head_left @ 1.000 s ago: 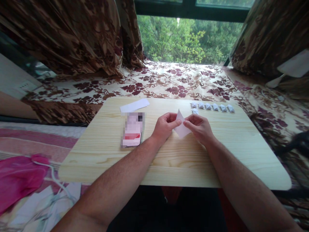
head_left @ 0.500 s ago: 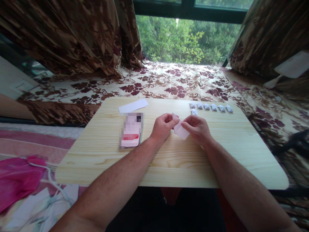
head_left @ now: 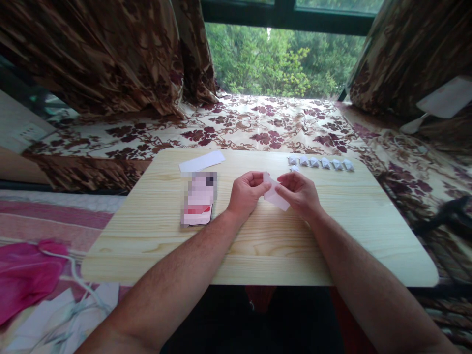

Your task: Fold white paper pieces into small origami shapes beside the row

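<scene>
A small folded piece of white paper (head_left: 276, 197) is held between my two hands above the middle of the table. My left hand (head_left: 246, 194) pinches its left end between thumb and fingers. On the other side, my right hand (head_left: 300, 192) grips the paper's upper right edge, thumb on the near face. The fingertips behind the paper are partly hidden. Just beyond my right hand sits a small folded white paper piece (head_left: 294, 169), with a row of several similar folded paper pieces (head_left: 319, 162) behind it.
A phone (head_left: 199, 199), partly pixelated, lies left of my hands on the wooden table (head_left: 147, 236). White paper strips (head_left: 202, 161) rest near the far left edge. Pink cloth (head_left: 29, 275), a white cable (head_left: 75, 270) and loose papers (head_left: 44, 319) lie at lower left.
The paper between my hands has turned slightly and now looks like a narrower strip. Both hands keep their hold, and the whole view has shifted a little.
</scene>
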{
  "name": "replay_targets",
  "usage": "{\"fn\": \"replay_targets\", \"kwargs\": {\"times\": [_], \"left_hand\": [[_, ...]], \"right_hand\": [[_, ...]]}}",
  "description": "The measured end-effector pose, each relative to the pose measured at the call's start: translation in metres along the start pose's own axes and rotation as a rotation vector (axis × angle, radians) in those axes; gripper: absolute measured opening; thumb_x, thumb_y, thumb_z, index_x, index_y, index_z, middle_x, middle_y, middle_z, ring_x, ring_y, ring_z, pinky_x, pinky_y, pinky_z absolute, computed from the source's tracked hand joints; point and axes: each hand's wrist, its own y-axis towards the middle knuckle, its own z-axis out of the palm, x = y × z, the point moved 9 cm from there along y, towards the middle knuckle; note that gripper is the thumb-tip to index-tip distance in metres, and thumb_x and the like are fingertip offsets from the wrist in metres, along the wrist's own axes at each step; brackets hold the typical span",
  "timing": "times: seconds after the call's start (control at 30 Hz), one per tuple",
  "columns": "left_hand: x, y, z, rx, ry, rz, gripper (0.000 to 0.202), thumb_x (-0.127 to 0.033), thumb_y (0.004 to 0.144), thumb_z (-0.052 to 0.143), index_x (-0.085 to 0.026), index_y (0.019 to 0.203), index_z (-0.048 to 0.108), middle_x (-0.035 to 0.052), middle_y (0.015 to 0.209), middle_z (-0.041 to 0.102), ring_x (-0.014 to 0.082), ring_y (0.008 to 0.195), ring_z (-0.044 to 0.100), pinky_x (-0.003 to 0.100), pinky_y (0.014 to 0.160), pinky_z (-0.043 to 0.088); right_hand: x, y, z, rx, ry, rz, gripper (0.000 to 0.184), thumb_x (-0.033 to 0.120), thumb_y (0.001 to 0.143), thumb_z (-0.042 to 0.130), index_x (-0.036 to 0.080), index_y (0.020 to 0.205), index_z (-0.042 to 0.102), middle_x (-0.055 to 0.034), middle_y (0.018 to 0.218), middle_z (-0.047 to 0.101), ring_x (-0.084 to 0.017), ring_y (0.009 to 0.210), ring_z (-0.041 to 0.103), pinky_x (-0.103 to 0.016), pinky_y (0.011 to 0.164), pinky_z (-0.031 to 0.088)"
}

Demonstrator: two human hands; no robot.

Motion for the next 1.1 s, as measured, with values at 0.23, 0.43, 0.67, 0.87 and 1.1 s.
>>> {"fn": "replay_targets", "kwargs": {"times": [0.23,0.43,0.67,0.87,1.1], "left_hand": [[0.0001,0.0015,-0.0004,0.002,-0.015,0.021,0.044,-0.033,0.061,0.085,-0.013,0.097,0.068,0.0052,0.081,0.074,0.0153,0.067,0.065,0.028,0.063,0.052],[-0.001,0.0023,-0.0028,-0.01,0.006,0.026,0.05,-0.039,0.062,0.085,-0.015,0.102,0.067,0.0045,0.078,0.073,0.014,0.062,0.063,0.028,0.061,0.05],[-0.0002,0.0012,-0.0019,-0.006,-0.012,0.004,0.051,-0.039,0.064,0.084,-0.014,0.104,0.067,0.0064,0.083,0.074,0.0155,0.066,0.065,0.029,0.063,0.052],[-0.0045,0.0008,0.0024,0.039,-0.007,0.083,0.049,-0.03,0.061,0.086,-0.014,0.104,0.068,0.0067,0.089,0.075,0.0164,0.075,0.067,0.027,0.066,0.052],[-0.0035,0.0002,-0.0004,-0.004,0.0,0.072,0.046,-0.03,0.059,0.087,-0.014,0.098,0.069,0.0051,0.083,0.074,0.0157,0.069,0.067,0.027,0.064,0.051]], "right_hand": [[0.002,-0.0012,0.0052,0.069,-0.081,0.0,0.029,0.038,0.068,0.082,0.02,0.086,0.069,-0.0025,0.079,0.071,-0.017,0.066,0.062,-0.029,0.058,0.046],[0.001,-0.0019,0.0092,0.116,-0.024,-0.011,0.044,0.035,0.064,0.085,0.022,0.101,0.066,-0.0026,0.088,0.073,-0.018,0.072,0.065,-0.029,0.061,0.048],[0.0044,-0.0023,0.0071,0.1,-0.026,-0.02,0.035,0.04,0.07,0.081,0.02,0.096,0.068,-0.0033,0.086,0.072,-0.018,0.073,0.064,-0.029,0.063,0.049],[0.0009,-0.0014,0.0062,0.091,-0.006,-0.014,0.026,0.034,0.072,0.08,0.018,0.088,0.067,-0.0011,0.075,0.068,-0.014,0.063,0.058,-0.026,0.057,0.043],[-0.0012,-0.0011,0.0041,0.07,-0.053,0.002,0.026,0.04,0.074,0.077,0.017,0.079,0.066,-0.0004,0.067,0.065,-0.012,0.056,0.054,-0.026,0.051,0.039]]}}
